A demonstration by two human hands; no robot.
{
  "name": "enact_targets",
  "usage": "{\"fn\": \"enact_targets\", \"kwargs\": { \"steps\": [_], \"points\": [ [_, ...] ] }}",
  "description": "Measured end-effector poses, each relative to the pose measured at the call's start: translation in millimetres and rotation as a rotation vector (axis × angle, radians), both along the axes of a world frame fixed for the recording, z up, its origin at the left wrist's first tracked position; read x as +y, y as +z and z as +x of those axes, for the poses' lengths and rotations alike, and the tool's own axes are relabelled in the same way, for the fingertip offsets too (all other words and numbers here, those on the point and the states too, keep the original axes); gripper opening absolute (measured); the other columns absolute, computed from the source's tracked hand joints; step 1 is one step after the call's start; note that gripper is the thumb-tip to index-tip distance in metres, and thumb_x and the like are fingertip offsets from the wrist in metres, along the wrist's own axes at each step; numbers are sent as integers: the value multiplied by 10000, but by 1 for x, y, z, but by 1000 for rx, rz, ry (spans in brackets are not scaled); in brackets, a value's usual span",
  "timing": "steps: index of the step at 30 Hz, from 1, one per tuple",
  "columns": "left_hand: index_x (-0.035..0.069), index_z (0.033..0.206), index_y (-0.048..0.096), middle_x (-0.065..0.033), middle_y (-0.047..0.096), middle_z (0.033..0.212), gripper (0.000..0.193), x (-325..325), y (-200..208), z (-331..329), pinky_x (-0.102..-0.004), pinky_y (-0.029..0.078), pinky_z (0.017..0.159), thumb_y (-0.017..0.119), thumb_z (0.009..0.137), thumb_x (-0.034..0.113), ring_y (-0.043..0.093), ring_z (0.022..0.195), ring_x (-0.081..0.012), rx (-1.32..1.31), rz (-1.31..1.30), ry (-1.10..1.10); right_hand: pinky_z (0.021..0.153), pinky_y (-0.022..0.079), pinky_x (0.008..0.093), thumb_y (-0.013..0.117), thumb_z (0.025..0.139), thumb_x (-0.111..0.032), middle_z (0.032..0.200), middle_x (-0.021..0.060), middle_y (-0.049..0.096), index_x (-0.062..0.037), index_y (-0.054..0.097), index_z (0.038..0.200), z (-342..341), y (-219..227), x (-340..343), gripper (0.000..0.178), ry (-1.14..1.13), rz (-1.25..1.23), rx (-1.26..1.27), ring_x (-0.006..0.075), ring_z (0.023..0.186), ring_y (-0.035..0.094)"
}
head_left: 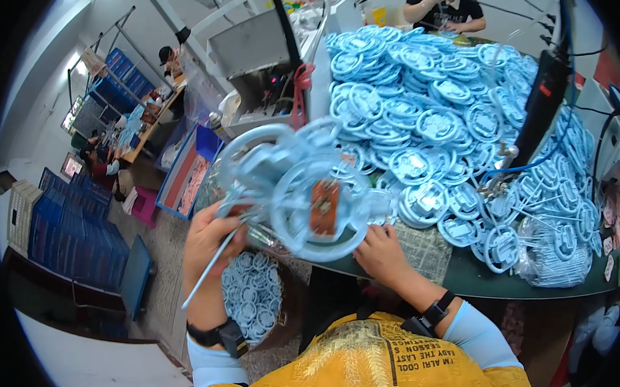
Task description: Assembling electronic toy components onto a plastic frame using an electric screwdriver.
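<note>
My left hand (210,241) is closed around the thin stems of several light blue plastic ring parts, held up above the table's near edge. The front ring part (284,242) is round with inner spokes and carries a brown-orange rectangular piece (324,206) at its middle. More ring parts (257,139) fan out behind it, smeared by motion. Against the lower right of the front ring is my right hand (383,253), its fingers curled; what they pinch, if anything, is hidden. Beyond both hands, a large heap of similar light blue ring parts (437,123) covers the table.
A basket of small light blue parts (251,295) stands below my left forearm. A black tool with a blue hose (538,106) hangs over the heap's right side. Bagged sticks (556,263) lie at the table's near right. Across the table sits another person (446,13).
</note>
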State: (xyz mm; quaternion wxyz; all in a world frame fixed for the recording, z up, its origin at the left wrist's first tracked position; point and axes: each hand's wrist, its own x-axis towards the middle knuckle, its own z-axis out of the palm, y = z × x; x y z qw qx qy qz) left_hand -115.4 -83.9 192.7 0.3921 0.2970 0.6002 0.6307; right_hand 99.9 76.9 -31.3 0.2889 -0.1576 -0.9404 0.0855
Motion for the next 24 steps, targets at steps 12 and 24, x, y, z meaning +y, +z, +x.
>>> {"fn": "enact_targets", "kwargs": {
  "steps": [12, 24],
  "points": [
    [14, 1066, 737, 1, 569, 638, 318, -222, -109, -108, -242, 345, 474, 559, 806, 55, 474, 500, -78, 366, -780, 346, 975, 372, 465, 727, 795, -189, 1149, 115, 577, -41, 611, 1100, 0, 0, 2, 359, -4, -28, -50, 278, 1118, 542],
    [-19, 1121, 642, -294, 660, 1096, 312, -307, -472, -94, -521, 505, 890, 540, 849, 95, 632, 1044, -453, 689, -1478, 168, 978, 387, 463, 714, 767, -124, 1180, 118, 580, -42, 630, 1106, -10, 6, -6, 359, -58, 60, -162, 296, 1126, 555]
  ]
}}
